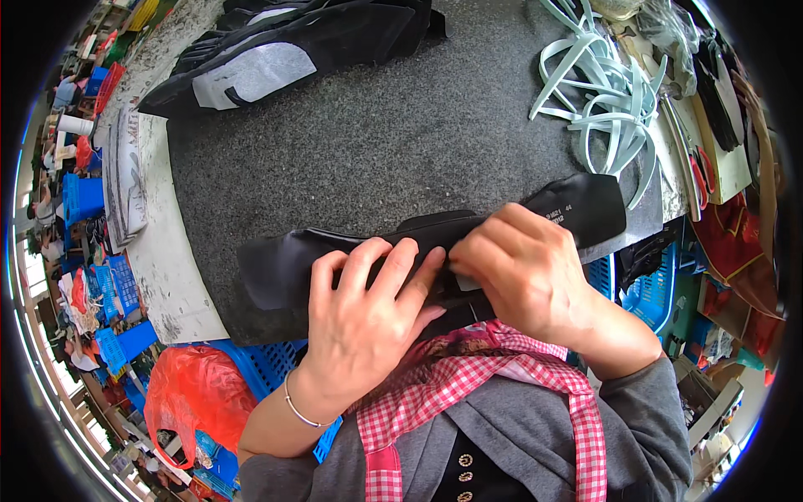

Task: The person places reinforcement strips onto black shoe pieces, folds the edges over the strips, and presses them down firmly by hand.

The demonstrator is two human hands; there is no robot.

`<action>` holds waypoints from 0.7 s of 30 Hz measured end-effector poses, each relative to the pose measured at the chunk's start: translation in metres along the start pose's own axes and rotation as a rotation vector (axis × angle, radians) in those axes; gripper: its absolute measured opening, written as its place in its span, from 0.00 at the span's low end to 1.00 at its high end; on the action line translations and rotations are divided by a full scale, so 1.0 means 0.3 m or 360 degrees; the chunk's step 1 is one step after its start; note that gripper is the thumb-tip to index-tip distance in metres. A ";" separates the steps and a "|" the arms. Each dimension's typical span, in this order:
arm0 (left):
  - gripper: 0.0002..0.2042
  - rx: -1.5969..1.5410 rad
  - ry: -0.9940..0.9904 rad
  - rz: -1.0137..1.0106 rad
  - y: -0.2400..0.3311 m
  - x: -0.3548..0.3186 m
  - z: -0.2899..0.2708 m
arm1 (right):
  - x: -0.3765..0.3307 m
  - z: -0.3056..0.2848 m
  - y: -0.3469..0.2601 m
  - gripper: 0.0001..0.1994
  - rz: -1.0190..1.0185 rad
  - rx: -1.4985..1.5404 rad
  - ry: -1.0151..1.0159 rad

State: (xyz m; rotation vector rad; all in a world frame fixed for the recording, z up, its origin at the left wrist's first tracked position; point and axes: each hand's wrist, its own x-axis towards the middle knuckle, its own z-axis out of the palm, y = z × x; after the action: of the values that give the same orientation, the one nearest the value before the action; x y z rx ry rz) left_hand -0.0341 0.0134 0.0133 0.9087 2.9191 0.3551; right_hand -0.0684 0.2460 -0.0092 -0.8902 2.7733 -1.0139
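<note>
Black material piece (284,268), long, flat and curved, lying across the near edge of the dark grey worktop (376,142) and gripped at its middle by both hands. Left hand (368,314): fingers spread and laid flat over the piece, thumb tucked beneath, a thin bracelet (301,412) at the wrist. Right hand (523,268): fingers curled and closed, pinching the upper edge of the same piece just beside the left fingertips; the two hands touch. One end of the piece extends past the left hand, the other past the right hand, where small pale printing shows. Beyond the hands, well apart: a stack of black and white cut pieces (276,58) ahead of the left hand, and a heap of pale green strips (606,100) ahead of the right. Below the left forearm: blue plastic crates (268,364) and a red plastic bag (188,393).
</note>
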 end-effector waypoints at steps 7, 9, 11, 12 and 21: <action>0.25 0.0048 0.0305 0.0044 -0.019 -0.029 0.089 | -0.086 0.028 -0.020 0.34 -0.0420 -0.0222 0.0028; 0.26 -0.0098 0.0423 0.0056 -0.029 -0.047 0.097 | -0.103 0.048 -0.015 0.35 -0.0484 -0.0274 0.0128; 0.25 -0.0280 0.0356 0.0091 -0.069 -0.067 0.057 | -0.109 0.026 -0.027 0.28 -0.0444 -0.0271 0.0058; 0.25 -0.0240 0.0325 0.0095 -0.095 -0.078 0.034 | -0.108 0.022 -0.021 0.27 -0.0479 -0.0302 0.0047; 0.18 -0.0587 0.0313 0.0116 -0.175 -0.115 0.021 | -0.003 0.048 -0.158 0.27 -0.0300 -0.0407 -0.0134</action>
State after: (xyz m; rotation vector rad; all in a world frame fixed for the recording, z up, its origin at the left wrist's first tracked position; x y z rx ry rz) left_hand -0.0336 -0.0469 -0.0054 0.9677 2.8422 1.0003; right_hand -0.0404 0.2090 0.0082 -1.2150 2.8310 -0.6303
